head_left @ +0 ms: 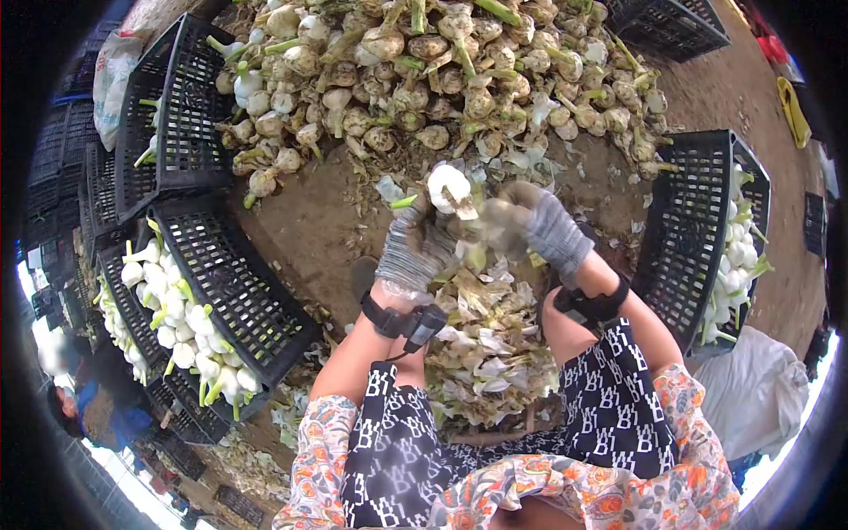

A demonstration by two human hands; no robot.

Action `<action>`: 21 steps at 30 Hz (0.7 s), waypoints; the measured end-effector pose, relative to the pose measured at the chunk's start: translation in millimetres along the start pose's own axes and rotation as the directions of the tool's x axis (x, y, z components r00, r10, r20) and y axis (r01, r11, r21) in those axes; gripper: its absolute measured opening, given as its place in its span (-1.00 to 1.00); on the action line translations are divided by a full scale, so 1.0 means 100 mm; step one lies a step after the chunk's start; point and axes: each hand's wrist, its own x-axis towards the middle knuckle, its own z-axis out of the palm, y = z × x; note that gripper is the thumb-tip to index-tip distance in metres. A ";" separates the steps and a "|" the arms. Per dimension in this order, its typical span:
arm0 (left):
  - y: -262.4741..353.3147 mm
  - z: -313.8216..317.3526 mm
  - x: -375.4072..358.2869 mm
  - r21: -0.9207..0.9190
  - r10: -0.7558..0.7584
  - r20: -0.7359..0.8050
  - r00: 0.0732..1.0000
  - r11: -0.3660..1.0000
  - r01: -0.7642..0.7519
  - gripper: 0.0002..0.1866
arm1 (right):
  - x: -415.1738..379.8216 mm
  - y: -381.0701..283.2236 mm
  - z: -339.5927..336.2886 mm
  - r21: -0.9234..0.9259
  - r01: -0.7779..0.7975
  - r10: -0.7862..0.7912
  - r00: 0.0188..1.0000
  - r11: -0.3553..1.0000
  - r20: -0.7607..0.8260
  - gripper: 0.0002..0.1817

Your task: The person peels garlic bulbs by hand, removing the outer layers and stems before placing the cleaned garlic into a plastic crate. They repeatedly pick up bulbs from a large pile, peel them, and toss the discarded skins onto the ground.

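Observation:
My left hand (417,246), in a grey knit glove, is closed around a garlic bulb (449,187). The bulb is mostly white, with a brown patch on its lower side, and a short green stem (404,202) sticks out at the left of the hand. Just right of the bulb is my right hand (552,231), in a similar glove with a darkened finger area. Motion smears its fingers, so I cannot make out their pose or anything in them. Between and below the hands lies a heap of peeled garlic skins (481,340).
A large pile of dirty garlic bulbs (424,79) spreads ahead. Black crates of cleaned garlic stand at my left (234,291) and right (693,225). Another black crate (190,115) is at the upper left. A person (110,402) is at the far left.

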 end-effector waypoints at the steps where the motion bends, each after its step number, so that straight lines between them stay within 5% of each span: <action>1: -0.02 0.00 -0.01 0.036 -0.042 0.033 0.999 0.999 0.041 -0.66 | 0.03 -0.04 0.07 0.138 0.019 -0.020 1.000 0.990 0.007 -0.70; 2: -0.04 -0.01 -0.03 0.076 -0.085 0.066 0.994 0.994 0.080 -0.66 | 0.05 -0.05 0.09 0.274 0.039 -0.044 0.999 0.961 0.010 -0.72; 4: -0.06 0.00 -0.02 0.122 -0.125 0.117 0.985 0.986 0.111 -0.65 | 0.12 0.02 0.01 0.257 0.429 -0.438 0.898 0.866 -0.023 -0.76; 5: -0.09 0.01 0.00 0.123 -0.119 0.136 0.983 0.987 0.103 -0.64 | 0.03 -0.10 -0.04 0.613 0.138 -0.231 0.970 0.778 0.075 -0.78; 6: -0.12 0.03 0.03 0.124 -0.111 0.159 0.981 0.988 0.092 -0.63 | -0.06 -0.22 -0.08 0.859 -0.142 -0.010 0.986 0.492 0.169 -0.79; 10: -0.17 0.30 -0.04 0.473 0.227 0.222 0.948 0.826 -0.308 -0.72 | -0.10 -0.13 -0.13 0.953 -0.219 -0.164 0.953 0.207 0.255 -0.78; 12: -0.13 0.32 -0.09 0.751 0.385 0.206 0.900 0.527 -0.398 -0.67 | -0.21 -0.23 -0.21 0.968 -0.043 -0.268 0.957 0.247 0.111 -0.77; 15: -0.11 0.14 -0.02 0.764 0.446 0.100 0.889 0.538 -0.356 -0.69 | -0.26 -0.43 -0.39 0.934 0.118 -0.406 0.913 0.337 0.031 -0.77; 16: -0.08 0.04 -0.08 0.576 0.324 0.067 0.944 0.760 -0.301 -0.71 | -0.24 -0.44 -0.44 0.915 0.158 -0.448 0.894 0.370 0.027 -0.76; 19: -0.05 -0.09 -0.09 0.272 0.110 -0.044 0.993 0.958 -0.094 -0.73 | -0.09 -0.29 -0.20 0.217 0.317 -0.289 0.945 0.923 -0.153 -0.74; 21: -0.03 -0.03 -0.16 0.250 0.041 -0.100 0.994 0.968 -0.015 -0.73 | 0.07 0.03 0.01 -0.003 0.407 -0.400 0.898 0.914 -0.185 -0.74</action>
